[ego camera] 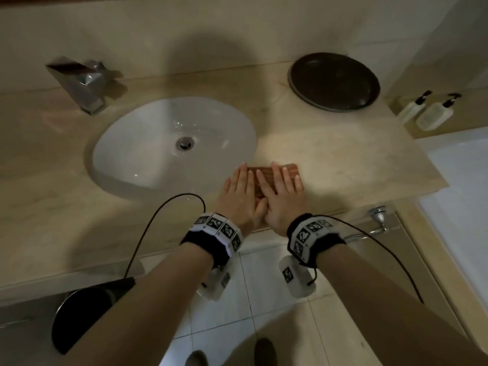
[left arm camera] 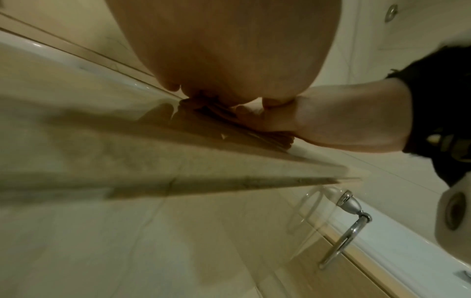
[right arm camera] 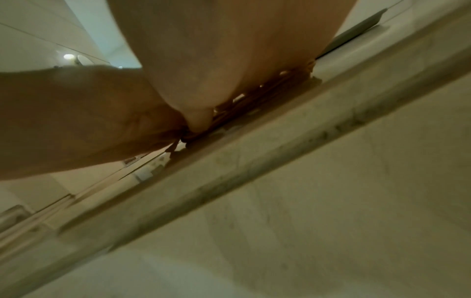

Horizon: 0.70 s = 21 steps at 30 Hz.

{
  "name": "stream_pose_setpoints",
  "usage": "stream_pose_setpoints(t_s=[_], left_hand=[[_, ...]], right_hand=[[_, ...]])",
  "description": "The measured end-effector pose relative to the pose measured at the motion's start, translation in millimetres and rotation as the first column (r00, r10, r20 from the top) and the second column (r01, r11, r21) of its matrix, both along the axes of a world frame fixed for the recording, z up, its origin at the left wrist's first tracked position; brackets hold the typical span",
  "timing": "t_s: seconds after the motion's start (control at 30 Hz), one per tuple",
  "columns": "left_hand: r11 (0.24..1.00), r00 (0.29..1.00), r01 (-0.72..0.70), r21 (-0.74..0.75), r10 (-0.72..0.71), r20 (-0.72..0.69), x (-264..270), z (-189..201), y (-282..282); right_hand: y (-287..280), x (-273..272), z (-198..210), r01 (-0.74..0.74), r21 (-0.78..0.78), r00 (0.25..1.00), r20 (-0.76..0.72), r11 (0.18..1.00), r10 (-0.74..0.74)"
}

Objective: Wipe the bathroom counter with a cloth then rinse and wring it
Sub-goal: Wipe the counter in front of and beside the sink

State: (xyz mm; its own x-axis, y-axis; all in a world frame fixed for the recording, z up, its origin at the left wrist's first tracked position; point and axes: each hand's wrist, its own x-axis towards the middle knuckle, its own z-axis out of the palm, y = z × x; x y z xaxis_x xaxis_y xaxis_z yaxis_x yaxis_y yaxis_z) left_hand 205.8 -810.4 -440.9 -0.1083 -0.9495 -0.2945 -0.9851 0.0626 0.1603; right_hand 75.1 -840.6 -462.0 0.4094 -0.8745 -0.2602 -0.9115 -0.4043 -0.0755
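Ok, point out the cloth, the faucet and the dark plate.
cloth (ego camera: 290, 169), head view, its bare far right corner.
faucet (ego camera: 81, 80), head view, middle of its body.
dark plate (ego camera: 334, 81), head view, its centre.

Both forearms are bare. Each wrist wears a black band (ego camera: 208, 243) faced with white tiles printed in black square markers, a white camera pod (ego camera: 297, 280) slung beneath. A thin black cable (ego camera: 158, 220) loops off each band.

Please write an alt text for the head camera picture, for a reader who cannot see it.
Two hands, the left hand and the right hand, press flat on a folded brown cloth on a beige bathroom counter, just right of a white oval sink. A chrome faucet stands behind the sink; a dark round plate lies at the back right.
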Motion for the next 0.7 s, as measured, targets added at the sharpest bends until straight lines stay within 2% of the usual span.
stream_pose_setpoints(t_s=[0.3,0.47,0.6,0.7], left_hand=[[0.999,1.000,0.014,-0.032,-0.015,-0.025,26,-3,85],[0.997,1.000,0.004,-0.075,-0.004,-0.011,25,-2,61],[1.000,1.000,-0.013,-0.021,0.012,-0.007,27,-7,29],[0.998,0.998,-0.056,-0.014,0.056,-0.024,26,-8,31]], right_hand=[[84,26,-4,-0.006,-0.035,0.992,0.123,0.999,0.011],[61,25,-8,-0.020,-0.055,0.990,0.136,0.998,0.027],[26,31,-3,-0.012,0.006,0.999,0.031,1.000,0.011],[26,32,-3,-0.012,0.002,1.000,0.003,1.000,0.012]])
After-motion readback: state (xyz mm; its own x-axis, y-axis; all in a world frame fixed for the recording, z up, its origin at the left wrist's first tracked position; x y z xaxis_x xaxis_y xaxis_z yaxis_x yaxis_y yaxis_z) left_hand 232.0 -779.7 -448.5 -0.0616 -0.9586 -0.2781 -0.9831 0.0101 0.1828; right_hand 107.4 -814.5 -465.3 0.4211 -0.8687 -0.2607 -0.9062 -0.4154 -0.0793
